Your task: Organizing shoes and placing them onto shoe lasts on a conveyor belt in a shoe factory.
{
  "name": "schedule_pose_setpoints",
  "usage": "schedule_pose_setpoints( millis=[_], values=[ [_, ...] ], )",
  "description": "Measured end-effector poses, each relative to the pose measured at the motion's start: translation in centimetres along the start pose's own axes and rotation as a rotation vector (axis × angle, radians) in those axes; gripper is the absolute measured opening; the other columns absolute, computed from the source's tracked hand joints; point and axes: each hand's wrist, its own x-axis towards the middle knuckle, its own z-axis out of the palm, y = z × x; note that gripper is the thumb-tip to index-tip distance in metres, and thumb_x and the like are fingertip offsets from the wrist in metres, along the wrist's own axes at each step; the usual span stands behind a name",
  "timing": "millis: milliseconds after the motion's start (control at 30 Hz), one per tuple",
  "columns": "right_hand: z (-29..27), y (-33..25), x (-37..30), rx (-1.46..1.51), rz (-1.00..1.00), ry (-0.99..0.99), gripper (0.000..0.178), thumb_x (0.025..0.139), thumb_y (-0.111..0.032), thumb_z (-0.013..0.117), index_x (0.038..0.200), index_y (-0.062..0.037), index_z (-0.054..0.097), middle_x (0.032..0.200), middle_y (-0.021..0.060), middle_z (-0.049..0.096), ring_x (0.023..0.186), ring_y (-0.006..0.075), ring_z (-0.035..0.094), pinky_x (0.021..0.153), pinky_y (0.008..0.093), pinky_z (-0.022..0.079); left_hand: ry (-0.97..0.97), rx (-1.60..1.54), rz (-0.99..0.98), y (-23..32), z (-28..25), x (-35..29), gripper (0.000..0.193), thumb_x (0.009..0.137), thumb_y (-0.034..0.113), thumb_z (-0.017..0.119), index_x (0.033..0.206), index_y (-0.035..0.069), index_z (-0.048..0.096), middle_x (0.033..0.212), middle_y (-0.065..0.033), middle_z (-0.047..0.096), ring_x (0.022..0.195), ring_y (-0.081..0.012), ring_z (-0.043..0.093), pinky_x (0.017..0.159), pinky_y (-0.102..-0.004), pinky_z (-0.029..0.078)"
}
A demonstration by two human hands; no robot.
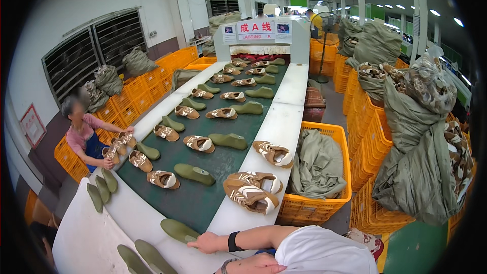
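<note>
My right hand (204,243), with a black band on its wrist, reaches left from a white sleeve (324,253). Its fingers close on the near end of a green shoe last (177,229) at the conveyor's near end. My left hand (259,263) lies at the lower edge, close to the white sleeve; its fingertips are mostly hidden. Two more green lasts, a left one (133,260) and a right one (154,257), lie at the lower left. Brown and white sneakers, including a large near one (249,198) and one behind it (274,153), stand on the white right ledge.
The dark green belt (203,210) carries several sneakers and lasts in rows, running from a white machine (299,40). A co-worker (83,137) at the left holds sneakers beside three lasts. An orange crate (350,172) with grey cloth stands right; sacks (416,172) top stacked crates.
</note>
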Motion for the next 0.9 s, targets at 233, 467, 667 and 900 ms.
schedule_pose_setpoints(
  millis=[233, 467, 667, 900],
  values=[
    [0.0, 1.2, -0.7, 0.033, 0.095, 0.097, 0.035, 0.079, -0.019, 0.045, 0.114, -0.0224, 0.048, 0.068, 0.0158, 0.06, 0.062, 0.0318, 0.06, 0.051, 0.0442, 0.046, -0.087, -0.088, 0.042, -2.9, 0.0, 0.4, 0.04, 0.093, 0.024, 0.042, 0.068, -0.006, 0.046, 0.053, -0.0117, 0.04, 0.052, -0.0139, 0.034, 0.051, -0.031, 0.035],
    [-2.7, 3.6, 3.2, -0.004, 0.238, 0.08, 0.041, 0.08, -0.027, 0.05, 0.12, -0.0211, 0.04, 0.083, 0.0154, 0.062, 0.077, 0.0331, 0.061, 0.067, 0.0427, 0.048, -0.082, -0.119, -0.067, -3.6, 0.3, -0.8, 0.042, 0.093, 0.026, 0.041, 0.067, -0.007, 0.044, 0.052, -0.0096, 0.036, 0.051, -0.0142, 0.031, 0.051, -0.0303, 0.034],
    [-4.4, 5.9, 6.0, -0.17, 0.164, -0.067, 0.038, 0.082, -0.026, 0.05, 0.118, -0.0179, 0.042, 0.087, 0.0142, 0.063, 0.081, 0.0308, 0.061, 0.07, 0.041, 0.048, 0.077, -0.112, 0.145, -5.1, 0.2, -1.3, 0.039, 0.092, 0.025, 0.043, 0.069, -0.007, 0.048, 0.05, -0.0038, 0.036, 0.048, -0.0111, 0.033, 0.047, -0.0282, 0.032],
    [-0.9, 7.6, 6.5, -0.08, 0.032, -0.041, 0.034, 0.081, -0.024, 0.049, 0.114, -0.0191, 0.042, 0.081, 0.0154, 0.061, 0.078, 0.0339, 0.059, 0.068, 0.0435, 0.046, -0.091, -0.075, -0.086, -4.8, -1.5, -2.5, 0.03, 0.092, 0.021, 0.044, 0.095, -0.007, 0.054, 0.08, -0.0158, 0.061, 0.072, -0.0181, 0.053, 0.07, -0.0288, 0.043]
  ],
)
